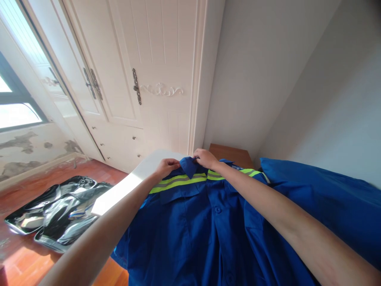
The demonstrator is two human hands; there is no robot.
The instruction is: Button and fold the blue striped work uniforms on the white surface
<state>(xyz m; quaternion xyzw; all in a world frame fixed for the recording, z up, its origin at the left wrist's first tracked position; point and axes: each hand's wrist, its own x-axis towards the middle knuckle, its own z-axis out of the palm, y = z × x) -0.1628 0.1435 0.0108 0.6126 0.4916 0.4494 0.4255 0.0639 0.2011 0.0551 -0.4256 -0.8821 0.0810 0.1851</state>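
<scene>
A blue work jacket with yellow-green and grey reflective stripes lies spread out in front of me, its buttoned front facing up. At its far end, my left hand pinches one side of the collar between thumb and fingers. Closed on the other side of that same collar flap is my right hand. The pointed collar tip sits between the two hands. Printed lettering shows near the right shoulder, partly covered by my right forearm.
An ironing-board-like white surface extends under the jacket. On the reddish floor at left lies an open suitcase with packed things. A white wardrobe stands ahead, with a brown wooden cabinet beside it. Blue bedding is at right.
</scene>
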